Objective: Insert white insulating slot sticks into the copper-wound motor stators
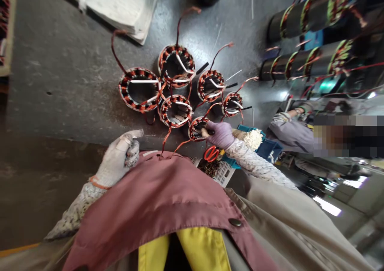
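Stator (pixel 193 130): near side of table (pixel 75 83), right of centre. Right hand (pixel 220 135) — curled, gripping its rim. Left hand (pixel 123 155) — half open, holding nothing. Probably heavy, stiff; leads (pixel 182 144) likely fragile. Grasp the body only.

**Purple-gloved right hand (pixel 221 135) at a copper-wound ring (pixel 194 130)**

Its fingertips are at the ring's opening. Five similar red-and-black wound rings (pixel 123 91) stand close by on the dark grey table (pixel 75 99). The white-gloved left hand (pixel 119 159), fingers partly curled, hangs near the table's edge. Red-handled scissors (pixel 207 156) show near a white perforated basket (pixel 225 173).
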Available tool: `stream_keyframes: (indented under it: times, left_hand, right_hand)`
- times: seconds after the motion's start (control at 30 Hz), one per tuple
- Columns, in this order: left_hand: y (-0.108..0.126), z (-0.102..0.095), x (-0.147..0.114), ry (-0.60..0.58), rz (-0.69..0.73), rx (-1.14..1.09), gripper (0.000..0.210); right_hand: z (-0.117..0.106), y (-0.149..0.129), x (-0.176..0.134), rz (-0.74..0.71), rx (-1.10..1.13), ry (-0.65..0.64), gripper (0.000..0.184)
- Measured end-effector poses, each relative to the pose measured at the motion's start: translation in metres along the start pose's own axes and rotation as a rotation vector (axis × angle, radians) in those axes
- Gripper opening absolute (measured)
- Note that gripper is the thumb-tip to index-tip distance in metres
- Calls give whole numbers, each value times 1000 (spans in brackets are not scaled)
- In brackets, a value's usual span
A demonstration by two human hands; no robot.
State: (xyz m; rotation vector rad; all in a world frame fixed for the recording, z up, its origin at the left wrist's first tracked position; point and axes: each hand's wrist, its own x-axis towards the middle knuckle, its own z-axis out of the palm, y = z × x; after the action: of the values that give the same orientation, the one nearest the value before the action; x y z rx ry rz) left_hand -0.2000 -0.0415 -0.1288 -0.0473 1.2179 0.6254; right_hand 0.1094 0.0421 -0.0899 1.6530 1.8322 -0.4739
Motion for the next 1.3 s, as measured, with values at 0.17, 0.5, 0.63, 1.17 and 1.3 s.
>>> stream_keyframes:
  times: [0.17, 0.5, 0.63, 1.17, 1.3]
  left_hand:
    - [-4, -9, -2, 11, 9, -24, 29]
    - [-11, -19, -8, -13, 55, -119, 33]
    - [-15, -30, -8, 23, 59, -167, 36]
    - [-3, -37, -2, 64, -3, -239, 31]
    - [-1, -38, -2, 76, 3, -268, 29]
  right_hand:
    - [-35, -3, -4, -53, 296, 185, 26]
    - [-53, -81, 53, -257, -10, 170, 25]
    - [-61, -85, 48, -264, -2, 141, 22]
    - [-113, -87, 147, -207, 142, 377, 16]
    - [-119, -87, 146, -230, 64, 318, 13]
